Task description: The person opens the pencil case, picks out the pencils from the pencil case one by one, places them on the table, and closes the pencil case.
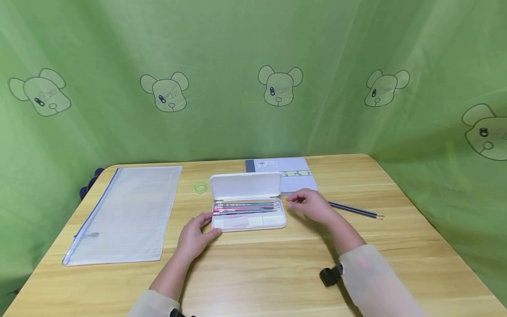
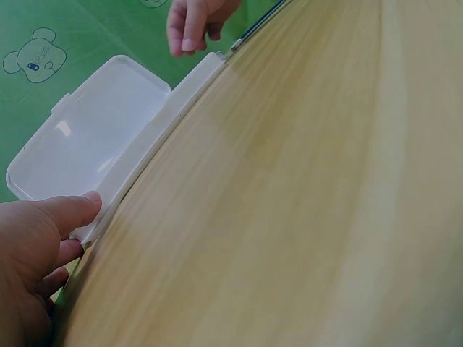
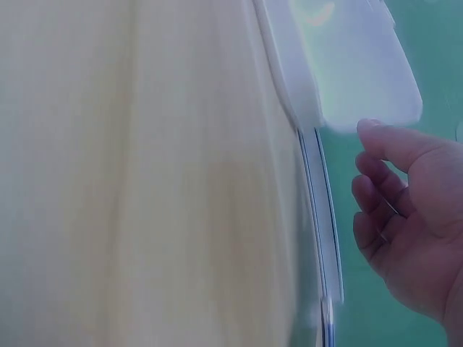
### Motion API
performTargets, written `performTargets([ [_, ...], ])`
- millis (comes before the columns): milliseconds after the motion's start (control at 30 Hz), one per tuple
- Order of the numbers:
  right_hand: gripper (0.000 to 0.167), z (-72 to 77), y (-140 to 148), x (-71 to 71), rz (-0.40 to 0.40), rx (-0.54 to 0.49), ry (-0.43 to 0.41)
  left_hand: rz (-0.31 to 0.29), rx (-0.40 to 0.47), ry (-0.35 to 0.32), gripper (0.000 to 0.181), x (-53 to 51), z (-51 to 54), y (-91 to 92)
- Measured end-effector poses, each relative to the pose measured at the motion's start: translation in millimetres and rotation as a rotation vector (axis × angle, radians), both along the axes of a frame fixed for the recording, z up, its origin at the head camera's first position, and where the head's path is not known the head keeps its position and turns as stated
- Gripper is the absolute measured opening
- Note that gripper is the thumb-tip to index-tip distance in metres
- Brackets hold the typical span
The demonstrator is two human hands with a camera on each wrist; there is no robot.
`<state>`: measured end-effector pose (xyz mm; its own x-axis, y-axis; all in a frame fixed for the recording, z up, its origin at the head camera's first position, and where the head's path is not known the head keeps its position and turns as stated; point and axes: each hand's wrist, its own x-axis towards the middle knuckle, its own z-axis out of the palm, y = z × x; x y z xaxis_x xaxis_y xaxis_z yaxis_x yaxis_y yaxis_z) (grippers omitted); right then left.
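Observation:
A white pencil case (image 1: 246, 186) lies on the table with its lid raised, and several pencils (image 1: 245, 205) lie in its rear part. At the front of the case sits a pale block-like piece (image 1: 236, 221), its kind unclear. My left hand (image 1: 192, 237) grips the case's left end, thumb at the front corner and fingers along the side; the left wrist view shows the thumb (image 2: 87, 206) on the case wall. Just right of the case hovers my right hand (image 1: 310, 205), fingers loosely bent. It holds nothing, as the right wrist view also shows.
Two dark pencils (image 1: 354, 209) lie right of my right hand. A lavender notebook (image 1: 295, 165) is behind the case, and a green ring like a tape roll (image 1: 200, 187) lies left of the lid. The mesh zip pouch (image 1: 126, 215) covers the table's left side. Green curtain (image 1: 222, 123) surrounds the table.

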<state>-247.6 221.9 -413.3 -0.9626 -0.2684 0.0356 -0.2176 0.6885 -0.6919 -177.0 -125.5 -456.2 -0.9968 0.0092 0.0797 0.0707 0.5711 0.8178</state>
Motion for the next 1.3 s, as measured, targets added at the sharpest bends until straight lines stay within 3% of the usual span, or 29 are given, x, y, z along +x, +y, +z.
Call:
performTargets([
  [367, 0.017, -2.0, -41, -8.7, 0.041, 0.034, -0.025, -0.007, -0.012, 0.000, 0.052, -1.0, -0.8, -0.2],
  [900, 0.019, -1.1, -70, -16.2, 0.058, 0.267, -0.014, -0.002, -0.007, 0.000, 0.053, -1.2, 0.6, 0.1],
  [1300, 0.017, -3.4, -73, -17.3, 0.041, 0.254, -0.080, -0.008, -0.002, 0.005, 0.052, -1.2, 0.4, 0.0],
])
